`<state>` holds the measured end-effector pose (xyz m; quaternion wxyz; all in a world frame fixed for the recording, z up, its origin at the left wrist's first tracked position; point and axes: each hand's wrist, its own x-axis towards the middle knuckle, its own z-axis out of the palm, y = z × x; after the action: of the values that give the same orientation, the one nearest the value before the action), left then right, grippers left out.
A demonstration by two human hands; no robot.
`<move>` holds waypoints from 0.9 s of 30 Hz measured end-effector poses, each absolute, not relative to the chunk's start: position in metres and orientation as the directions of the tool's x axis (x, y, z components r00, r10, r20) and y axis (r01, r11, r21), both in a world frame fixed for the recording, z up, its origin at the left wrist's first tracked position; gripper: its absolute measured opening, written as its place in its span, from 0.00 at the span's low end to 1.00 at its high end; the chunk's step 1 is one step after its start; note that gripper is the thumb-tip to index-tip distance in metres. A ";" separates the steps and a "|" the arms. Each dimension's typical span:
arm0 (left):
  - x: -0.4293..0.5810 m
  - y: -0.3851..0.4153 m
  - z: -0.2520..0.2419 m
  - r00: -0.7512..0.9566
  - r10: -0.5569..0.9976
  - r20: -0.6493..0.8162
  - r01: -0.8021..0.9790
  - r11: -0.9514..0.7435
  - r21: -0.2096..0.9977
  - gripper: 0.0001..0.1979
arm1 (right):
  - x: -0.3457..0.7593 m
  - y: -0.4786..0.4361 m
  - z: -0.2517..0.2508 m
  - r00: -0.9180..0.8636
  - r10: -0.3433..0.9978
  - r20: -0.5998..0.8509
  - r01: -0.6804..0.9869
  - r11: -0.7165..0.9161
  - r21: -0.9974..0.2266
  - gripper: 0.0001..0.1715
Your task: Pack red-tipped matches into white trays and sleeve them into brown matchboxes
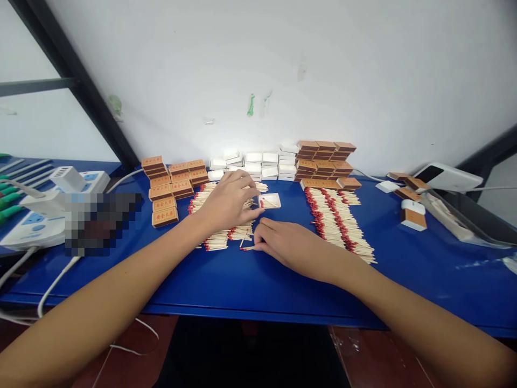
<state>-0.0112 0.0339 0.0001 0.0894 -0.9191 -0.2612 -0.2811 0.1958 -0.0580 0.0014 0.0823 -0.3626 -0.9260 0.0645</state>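
A small white matchbox tray (274,201) with a few red-headed matches in it lies on the blue table. My left hand (232,199) reaches over a pile of matches (218,241), its thumb and a finger at the near and far corners of the tray's left end. My right hand (283,242) is closed low over the table, fingertips pinched at the end of a match (247,248); its red head points left. Another loose match (243,237) leans close by. To the right lies a second bank of matches (333,221) in rows.
Brown matchbox stacks stand at left (165,211) and back right (325,167), with white trays (253,164) between them along the wall. At far left are a power strip (36,226) and a blurred-out dark object (105,223). A white device (444,178) lies at right.
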 end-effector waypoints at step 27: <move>-0.010 0.032 0.002 0.714 0.432 0.551 0.521 -0.853 -0.005 0.12 | 0.206 -0.039 0.010 -0.439 0.789 0.430 0.743 0.588 -0.321 0.18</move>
<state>-0.0098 0.0323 0.0021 0.0803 -0.9221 -0.2585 -0.2765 0.2062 -0.0385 0.0098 0.2761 -0.4520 -0.8472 0.0421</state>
